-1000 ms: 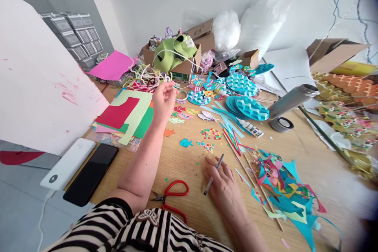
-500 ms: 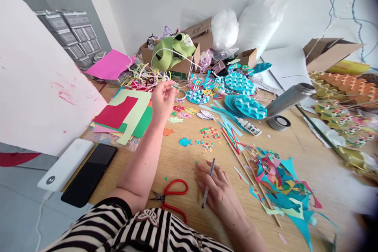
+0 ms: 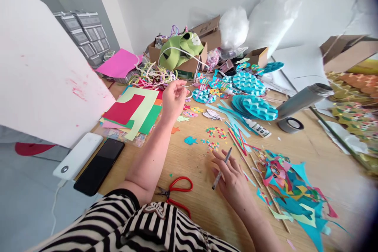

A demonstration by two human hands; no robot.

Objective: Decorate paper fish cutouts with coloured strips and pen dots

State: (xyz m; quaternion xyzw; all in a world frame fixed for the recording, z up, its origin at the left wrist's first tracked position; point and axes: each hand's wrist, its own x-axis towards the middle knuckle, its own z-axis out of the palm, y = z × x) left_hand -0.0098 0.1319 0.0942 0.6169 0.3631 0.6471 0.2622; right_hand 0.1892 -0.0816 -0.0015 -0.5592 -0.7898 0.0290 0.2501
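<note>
My left hand (image 3: pixel 175 101) is raised above the table near the paper fish, its fingertips pinched together. A thin pale bit shows at the fingertips, too small to make out. My right hand (image 3: pixel 232 177) rests low over the wood, a grey pen (image 3: pixel 222 168) lying between its fingers. Its fingertips are just below small heaps of coloured paper dots (image 3: pixel 213 145). Beyond them a blue paper fish (image 3: pixel 191 140) and several smaller patterned paper fish (image 3: pixel 190 114) lie flat. Red-handled scissors (image 3: pixel 180 189) lie between my forearms.
Paper scraps (image 3: pixel 295 189) and wooden sticks (image 3: pixel 271 197) lie to the right, below a glue bottle (image 3: pixel 257 127) and a steel flask (image 3: pixel 305 100). Blue wavy discs (image 3: pixel 256 107) stand behind. Coloured sheets (image 3: pixel 126 110) and a phone (image 3: pixel 99 167) are on the left.
The view has turned slightly left, so things sit further right. My right hand has moved forward with the pen, its fingertips nearer the paper dots. My left hand stays raised and pinched.
</note>
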